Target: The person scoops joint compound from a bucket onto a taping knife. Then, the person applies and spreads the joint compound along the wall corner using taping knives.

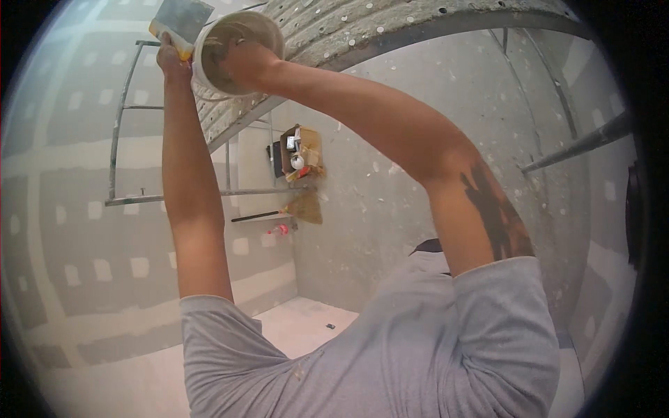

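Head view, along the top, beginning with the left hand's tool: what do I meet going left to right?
Wide-bladed putty knife in the left hand → bucket with the right hand inside → perforated scaffold plank.

At the far left, your broad grey putty blade with a yellow edge [182, 21] looks like smooth metal with a dull sheen. The round off-white bucket [267, 31] looks like plastic, smeared inside. Your long grey perforated platform [334, 31] seems ridged metal, rough with pale spatter. Near you, your grey short-sleeved shirt [404, 334] is matt cloth; the tan fan-shaped broom head [305, 207] looks coarse and straw-like.
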